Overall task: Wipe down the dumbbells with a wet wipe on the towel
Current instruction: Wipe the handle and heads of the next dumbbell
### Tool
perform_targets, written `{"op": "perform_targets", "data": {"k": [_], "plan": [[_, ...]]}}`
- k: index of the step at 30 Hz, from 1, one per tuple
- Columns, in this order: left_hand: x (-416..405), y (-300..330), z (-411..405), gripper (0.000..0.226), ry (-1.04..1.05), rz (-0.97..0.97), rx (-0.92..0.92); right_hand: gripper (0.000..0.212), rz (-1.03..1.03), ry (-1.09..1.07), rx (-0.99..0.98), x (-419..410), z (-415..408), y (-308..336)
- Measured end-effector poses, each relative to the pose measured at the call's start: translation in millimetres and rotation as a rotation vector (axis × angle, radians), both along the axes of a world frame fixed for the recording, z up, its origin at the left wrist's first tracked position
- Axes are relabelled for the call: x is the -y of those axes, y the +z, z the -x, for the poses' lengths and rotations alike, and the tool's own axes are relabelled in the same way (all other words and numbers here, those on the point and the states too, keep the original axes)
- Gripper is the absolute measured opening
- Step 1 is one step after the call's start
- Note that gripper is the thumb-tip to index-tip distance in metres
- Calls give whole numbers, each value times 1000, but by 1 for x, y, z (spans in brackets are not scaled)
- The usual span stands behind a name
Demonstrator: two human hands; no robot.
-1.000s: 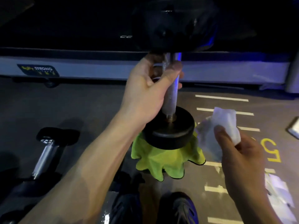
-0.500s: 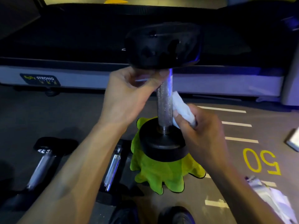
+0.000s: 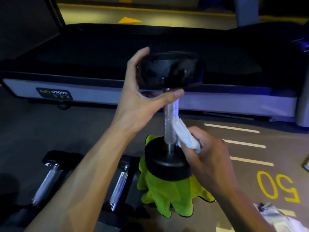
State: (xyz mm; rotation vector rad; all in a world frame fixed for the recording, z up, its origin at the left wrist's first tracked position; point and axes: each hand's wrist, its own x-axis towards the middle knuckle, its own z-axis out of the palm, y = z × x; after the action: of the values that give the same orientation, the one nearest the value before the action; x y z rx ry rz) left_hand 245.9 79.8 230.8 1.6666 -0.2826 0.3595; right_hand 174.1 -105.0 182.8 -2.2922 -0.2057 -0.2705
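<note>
Nothing here serves as a container; the things lie loose on the floor (image 3: pixel 66 131). At the far left a small dumbbell (image 3: pixel 48 178) lies on its side, its bright handle catching the light, and a second small dumbbell (image 3: pixel 119 185) lies just beside the towel (image 3: pixel 167 198). The towel is a lime-green cloth, bunched and crumpled. On it stands the large dumbbell (image 3: pixel 170 118), upright on one black round head, with a knurled metal handle rising to the other black head at the top. The left hand (image 3: pixel 142 101) steadies that upper head: the grip is wide, fingers curved round the head's left side, thumb stretched across the top of the handle beneath it. The right hand (image 3: pixel 209 156) holds a tight grip on a white wet wipe (image 3: pixel 185 136), bunched and pressed against the lower right side of the handle, just above the bottom head. Crumpled white wipes or wrappers (image 3: pixel 275 216) lie at the lower right, near a yellow "50" (image 3: pixel 277 188) painted on the floor.
</note>
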Motion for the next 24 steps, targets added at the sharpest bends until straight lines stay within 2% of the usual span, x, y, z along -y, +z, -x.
{"op": "perform_targets", "data": {"k": [4, 7, 11, 12, 14, 17, 19, 20, 22, 24], "plan": [[-4, 20, 1, 87, 9, -310, 223, 11, -54, 9, -9, 3, 1, -2], [-5, 28, -2, 71, -41, -358, 237, 10, -200, 54, -68, 5, 8, 2], [-5, 35, -4, 60, -63, -389, 210, 22, -368, 43, -122, 15, 20, 1], [-4, 36, -4, 57, -57, -389, 209, 22, -362, 38, -117, 18, 20, 1], [0, 38, -3, 54, -41, -394, 226, 28, -226, 11, -20, 28, 12, 6], [3, 37, 0, 54, -5, -390, 256, 18, -10, -58, 79, 45, -18, 24], [5, 33, 3, 54, 4, -372, 274, 11, 118, -86, 71, 48, -40, 39], [7, 31, 4, 55, 8, -363, 288, 14, 168, -98, 53, 46, -47, 44], [9, 27, 7, 56, 23, -343, 309, 19, 158, -109, 13, 41, -53, 40], [9, 25, 10, 57, 38, -328, 321, 18, -4, -109, -65, 30, -43, 26]]}}
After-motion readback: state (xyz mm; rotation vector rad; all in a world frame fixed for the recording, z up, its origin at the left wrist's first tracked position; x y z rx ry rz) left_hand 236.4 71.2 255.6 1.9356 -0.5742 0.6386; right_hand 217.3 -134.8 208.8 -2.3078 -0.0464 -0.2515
